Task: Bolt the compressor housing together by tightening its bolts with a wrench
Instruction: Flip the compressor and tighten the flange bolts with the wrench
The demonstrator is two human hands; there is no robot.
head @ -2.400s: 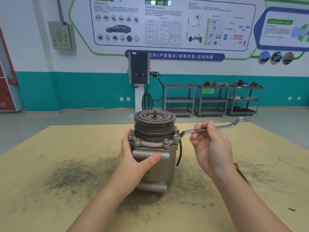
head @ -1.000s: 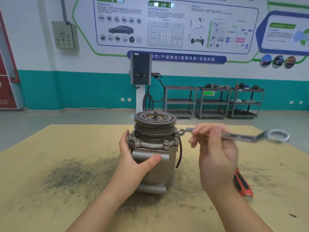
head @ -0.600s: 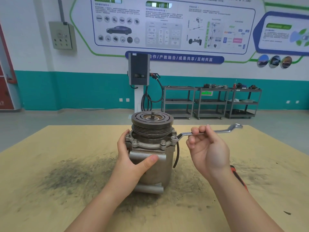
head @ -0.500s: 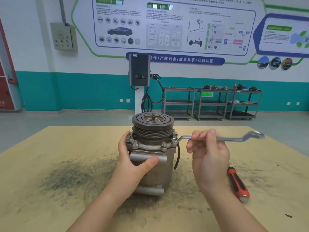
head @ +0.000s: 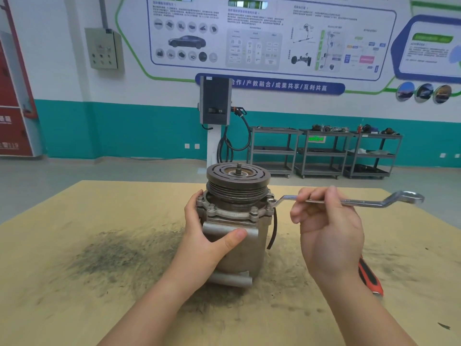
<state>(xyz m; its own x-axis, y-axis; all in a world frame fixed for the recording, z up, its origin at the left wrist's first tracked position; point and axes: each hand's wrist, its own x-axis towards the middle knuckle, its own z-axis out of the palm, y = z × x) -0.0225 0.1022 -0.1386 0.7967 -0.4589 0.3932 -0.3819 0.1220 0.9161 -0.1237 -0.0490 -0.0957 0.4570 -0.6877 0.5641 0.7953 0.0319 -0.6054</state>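
Observation:
A grey metal compressor housing (head: 252,248) stands upright mid-table, with a dark grooved pulley (head: 238,179) on top and several bolts around its flange. My left hand (head: 207,236) grips the housing from the left, thumb across its front. My right hand (head: 326,228) holds the shaft of a silver offset ring wrench (head: 369,203). The wrench's near ring sits on the bolt (head: 271,202) at the flange's right side. Its far ring points right.
The table (head: 74,258) has a tan top smeared with dark grime left of the housing. A red and black screwdriver (head: 369,278) lies right of my right wrist. A black cable (head: 274,228) hangs at the housing's right side. Shelving carts (head: 324,151) stand by the far wall.
The wrench handle has swung back and forth about the right-side bolt, and now points right and slightly toward me. My left hand has kept its grip on the housing.

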